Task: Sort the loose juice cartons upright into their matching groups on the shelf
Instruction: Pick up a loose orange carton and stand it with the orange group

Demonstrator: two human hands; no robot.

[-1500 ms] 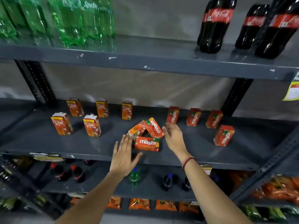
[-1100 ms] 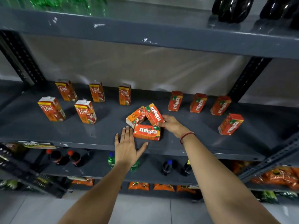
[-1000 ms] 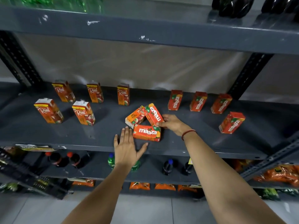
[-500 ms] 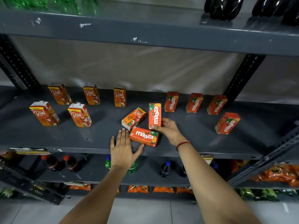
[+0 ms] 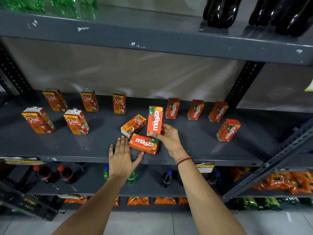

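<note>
My right hand (image 5: 169, 138) grips a red Maaza carton (image 5: 155, 120) by its lower end and holds it upright above the middle of the grey shelf (image 5: 50, 146). A second Maaza carton (image 5: 144, 144) lies flat in front of it, and a loose orange Real carton (image 5: 133, 125) lies on its side just behind. My left hand (image 5: 122, 155) rests flat on the shelf edge, fingers spread, thumb touching the lying Maaza carton. Several Real cartons (image 5: 76, 122) stand upright on the left. Several Maaza cartons (image 5: 195, 109) stand upright on the right.
An upper shelf (image 5: 152, 39) overhangs with green bottles (image 5: 50, 4) at the left and dark cola bottles (image 5: 220, 11) at the right. A perforated post (image 5: 240, 85) rises at the back right. Small bottles (image 5: 166, 178) and snack packets fill the lower shelves.
My right hand has taken one Maaza carton off the loose pile and turned it upright. The left hand has settled flat beside the lying carton. The camera has tilted down.
</note>
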